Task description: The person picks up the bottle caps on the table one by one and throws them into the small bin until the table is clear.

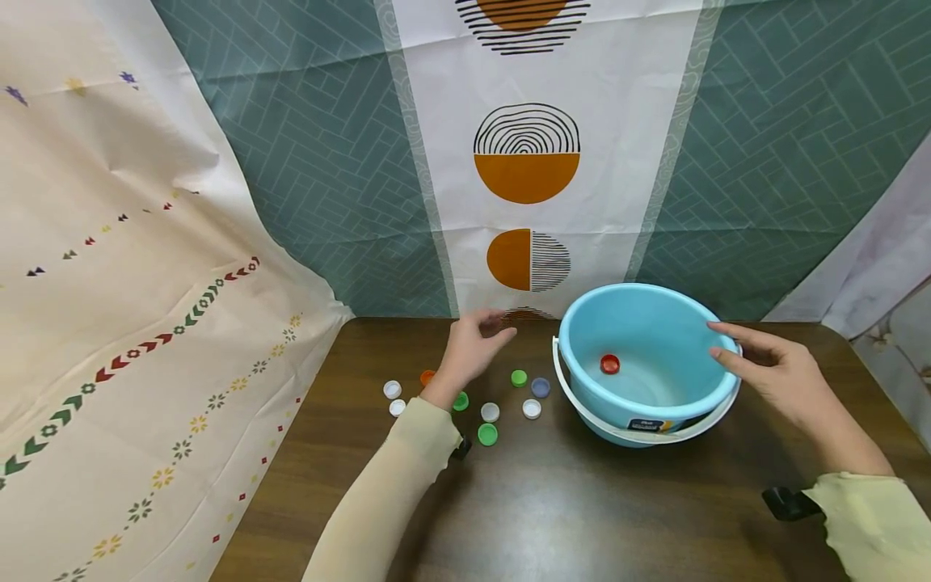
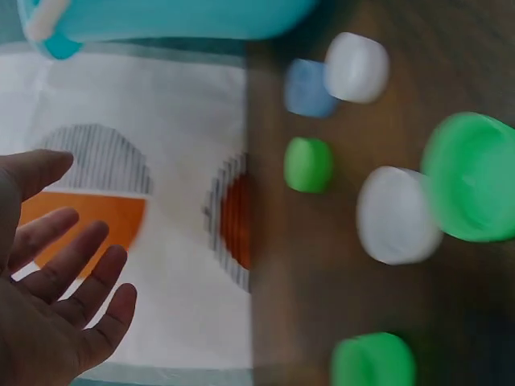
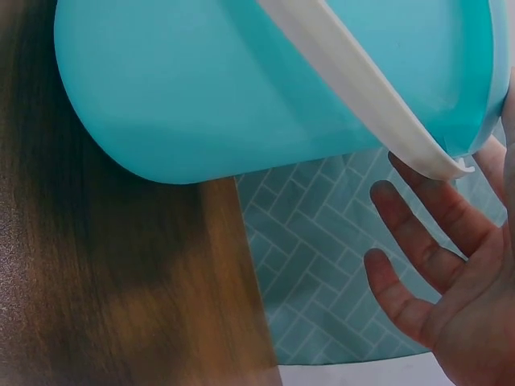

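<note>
My left hand (image 1: 473, 347) hovers over the far part of the table, fingers loosely spread and holding nothing. Below and around it lie bottle caps: an orange cap (image 1: 427, 377), a green cap (image 1: 487, 434), a white cap (image 1: 532, 408), a blue cap (image 1: 541, 388) and several others. To their right stands a light blue bucket (image 1: 640, 311) with a red cap (image 1: 609, 364) on its bottom. My right hand (image 1: 778, 368) rests at the bucket's right rim, thumb and forefinger extended over it. In the right wrist view the other fingers (image 3: 402, 217) hang loosely below the handle (image 3: 354, 88).
The bucket's white handle hangs down across its front. A wooden table (image 1: 582, 517) bears everything. Behind it hangs a green and white patterned cloth (image 1: 327, 178); a cream embroidered cloth (image 1: 145, 323) hangs along the left.
</note>
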Demonstrator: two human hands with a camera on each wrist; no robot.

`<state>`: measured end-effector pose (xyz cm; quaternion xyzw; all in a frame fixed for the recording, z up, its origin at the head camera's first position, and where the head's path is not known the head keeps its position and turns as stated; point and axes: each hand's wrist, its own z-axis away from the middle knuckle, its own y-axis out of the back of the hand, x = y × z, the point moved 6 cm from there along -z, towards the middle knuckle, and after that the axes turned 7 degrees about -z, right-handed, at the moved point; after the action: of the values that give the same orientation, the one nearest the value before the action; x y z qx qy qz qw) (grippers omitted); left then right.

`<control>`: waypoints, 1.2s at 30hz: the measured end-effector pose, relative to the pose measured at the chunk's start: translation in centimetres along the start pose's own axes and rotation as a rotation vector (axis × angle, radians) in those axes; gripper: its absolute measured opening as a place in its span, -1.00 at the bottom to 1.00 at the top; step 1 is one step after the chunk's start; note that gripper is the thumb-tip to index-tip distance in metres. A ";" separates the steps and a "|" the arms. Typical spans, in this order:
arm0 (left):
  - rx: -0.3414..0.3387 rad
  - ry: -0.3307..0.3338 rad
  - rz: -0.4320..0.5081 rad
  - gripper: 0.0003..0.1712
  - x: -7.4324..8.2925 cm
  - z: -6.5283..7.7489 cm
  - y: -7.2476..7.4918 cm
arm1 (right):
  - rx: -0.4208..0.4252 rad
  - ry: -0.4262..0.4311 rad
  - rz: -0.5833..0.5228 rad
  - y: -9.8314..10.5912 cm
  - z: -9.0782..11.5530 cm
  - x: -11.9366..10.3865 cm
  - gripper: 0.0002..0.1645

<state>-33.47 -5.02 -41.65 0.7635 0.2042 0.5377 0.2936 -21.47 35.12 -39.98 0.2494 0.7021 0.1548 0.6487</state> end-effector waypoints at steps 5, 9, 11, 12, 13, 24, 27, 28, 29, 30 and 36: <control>-0.126 0.026 -0.141 -0.42 -2.0 1.0 -1.9 | 0.002 0.002 -0.003 0.0 0.0 -0.1 -0.40; -0.260 0.040 -0.275 -0.29 -3.1 1.6 -3.8 | 0.006 0.011 -0.011 0.0 0.0 0.0 -0.40; -0.298 0.041 -0.319 -0.24 -3.5 1.8 -4.6 | 0.005 0.011 -0.014 0.0 0.0 0.0 -0.40; -0.311 0.043 -0.337 -0.22 -3.7 1.9 -5.0 | 0.005 0.012 -0.014 0.0 0.0 0.0 -0.40; -0.320 0.042 -0.353 -0.21 -3.9 1.9 -5.3 | 0.005 0.013 -0.013 -0.1 0.0 0.0 -0.40; -0.371 -0.007 -0.471 -0.28 -4.6 1.7 -7.4 | 0.010 0.011 -0.004 0.0 0.0 -0.3 -0.40; -0.371 -0.016 -0.506 -0.29 -4.7 1.7 -7.6 | 0.009 0.013 -0.006 -0.1 0.0 -0.3 -0.41; -0.369 -0.017 -0.513 -0.30 -4.7 1.6 -7.7 | 0.009 0.013 -0.007 -0.1 0.0 -0.3 -0.41; -0.369 -0.018 -0.519 -0.30 -4.7 1.6 -7.7 | 0.010 0.013 -0.007 -0.1 0.0 -0.3 -0.41; -0.369 -0.017 -0.526 -0.31 -4.7 1.6 -7.7 | 0.011 0.012 -0.007 -0.1 0.0 -0.3 -0.41; -0.363 -0.007 -0.556 -0.37 -4.6 1.6 -7.8 | 0.014 0.011 -0.001 0.0 0.0 -0.3 -0.41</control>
<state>-33.44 -2.48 -50.47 0.6156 0.3048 0.4621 0.5609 -21.47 34.91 -39.74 0.2526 0.7070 0.1508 0.6431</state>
